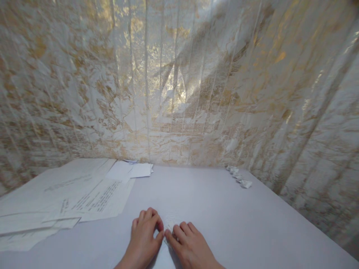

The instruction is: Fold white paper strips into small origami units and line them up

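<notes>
Near the front of the white table, a small white piece of paper [164, 257] lies between my two hands, its upper part looking folded or creased. My left hand [145, 236] is closed in a pinch, thumb and index finger meeting at the paper's left edge. From the other side my right hand [191, 243] grips the paper, with the thumb and fingertips bent onto it. Both sets of fingertips nearly touch. They cover part of the paper, so its exact shape cannot be made out.
Large printed sheets [92, 194] overlap on the left of the table [224, 224]. Smaller blank white paper pieces [140, 170] are stacked at the back. Several small folded paper pieces [246, 184] sit in a row at the back right. A gold-patterned curtain [179, 93] hangs behind.
</notes>
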`<state>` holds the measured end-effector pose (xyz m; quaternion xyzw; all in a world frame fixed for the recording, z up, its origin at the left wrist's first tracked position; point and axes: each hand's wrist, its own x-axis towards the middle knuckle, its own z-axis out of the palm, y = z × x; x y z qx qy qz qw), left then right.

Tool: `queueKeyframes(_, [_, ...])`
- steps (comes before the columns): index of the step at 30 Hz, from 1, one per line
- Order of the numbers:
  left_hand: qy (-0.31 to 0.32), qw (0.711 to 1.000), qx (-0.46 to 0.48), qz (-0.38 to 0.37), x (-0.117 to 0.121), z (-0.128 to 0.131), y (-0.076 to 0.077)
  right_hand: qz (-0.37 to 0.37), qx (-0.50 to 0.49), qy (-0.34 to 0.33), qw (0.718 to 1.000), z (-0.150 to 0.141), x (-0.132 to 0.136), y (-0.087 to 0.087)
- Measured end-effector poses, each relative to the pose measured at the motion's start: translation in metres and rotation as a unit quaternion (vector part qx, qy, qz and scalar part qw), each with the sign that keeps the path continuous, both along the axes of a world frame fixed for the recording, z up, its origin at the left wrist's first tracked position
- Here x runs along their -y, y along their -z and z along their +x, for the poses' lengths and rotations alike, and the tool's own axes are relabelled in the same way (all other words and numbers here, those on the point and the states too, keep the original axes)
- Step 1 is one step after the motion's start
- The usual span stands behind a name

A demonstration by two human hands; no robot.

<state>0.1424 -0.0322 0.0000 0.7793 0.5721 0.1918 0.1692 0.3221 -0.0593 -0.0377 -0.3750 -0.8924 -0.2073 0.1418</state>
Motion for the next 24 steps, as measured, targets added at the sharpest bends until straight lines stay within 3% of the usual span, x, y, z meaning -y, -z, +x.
queueKeyframes(4, [0.002,1.0,0.005,-0.017,0.0,-0.001,-0.002,-0.036,0.019,0.013,0.999,0.011,0.002,-0.014])
queueKeyframes(9, [0.009,1.0,0.009,-0.02,0.0,-0.004,-0.001,-0.098,0.013,0.076,0.992,0.031,0.007,-0.033])
queueKeyframes(19, [0.068,0.993,0.073,0.069,0.006,-0.007,0.025,-0.121,0.002,0.106,0.987,0.019,0.003,-0.014])
queueKeyframes(24, [0.125,0.98,0.114,0.102,0.009,-0.007,0.02,-0.133,-0.117,0.135,0.975,0.023,0.007,-0.017])
